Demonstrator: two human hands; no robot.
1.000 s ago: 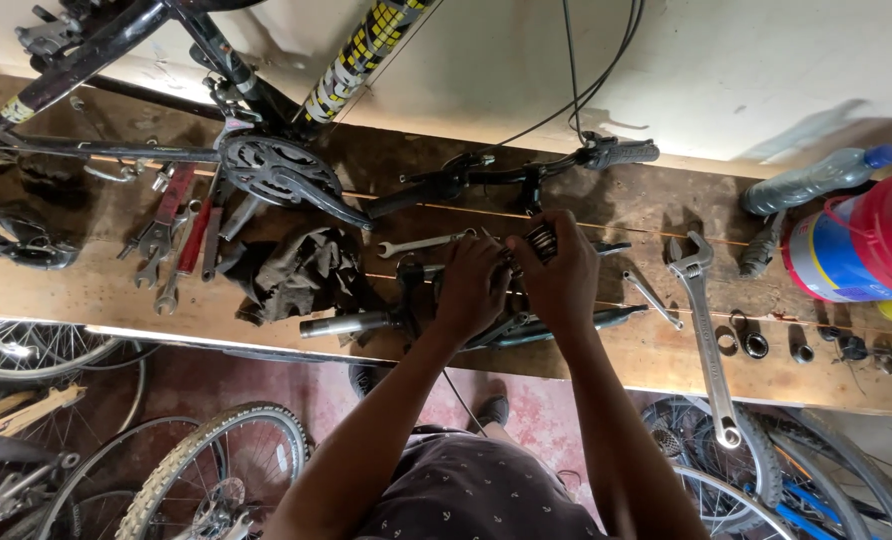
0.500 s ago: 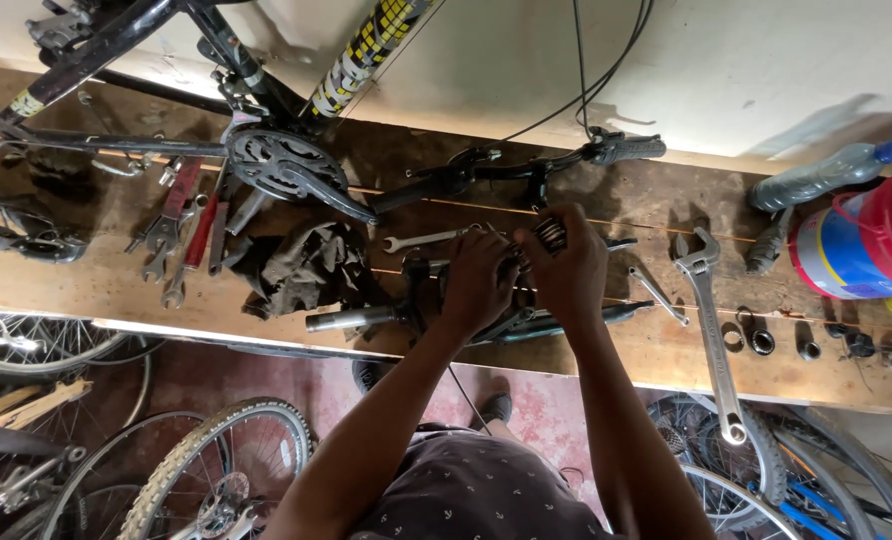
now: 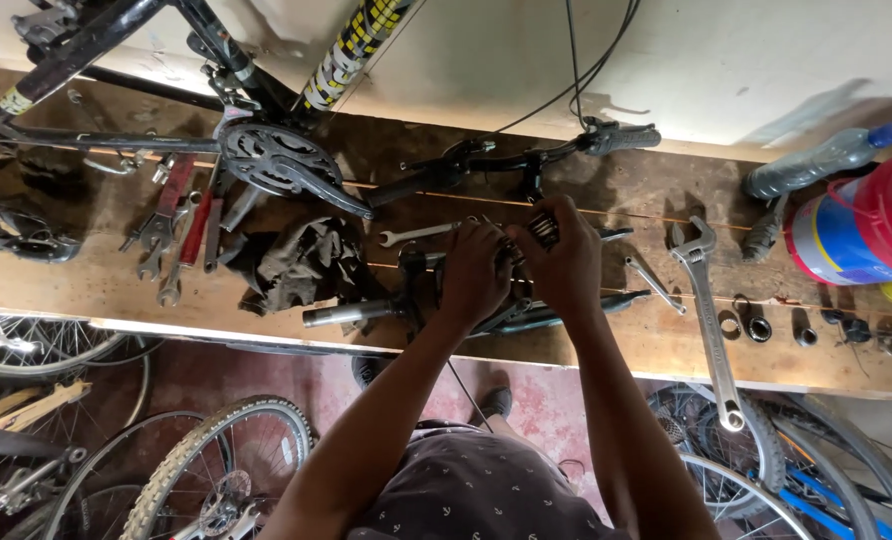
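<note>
Fork (image 3: 486,318): a dark bicycle fork assembly lies on the wooden table (image 3: 626,345), its silver steerer tube pointing left and its long axis running left to right, roughly parallel to the table's near edge. It sits directly under both hands, at the table's middle.

Left hand (image 3: 476,272): closed over the upper part of the fork, fingers curled down onto it. Right hand (image 3: 566,262): clamped on a small ribbed, spring-like part (image 3: 543,230) at the fork's far side, pinched between fingertips. Both hands touch each other over the fork; neither is nearer.

Around them: a combination spanner (image 3: 418,235) lies just beyond the left hand; a dark rag (image 3: 301,262) lies to the left; a large adjustable wrench (image 3: 708,320) lies to the right, handle over the near edge. A handlebar (image 3: 526,160) lies further back. A crankset (image 3: 276,160) of a bicycle frame rests at far left.

Containers: a red-and-blue tub (image 3: 861,235) stands at far right; its contents are not visible. A plastic bottle (image 3: 816,160) lies beside it.
</note>
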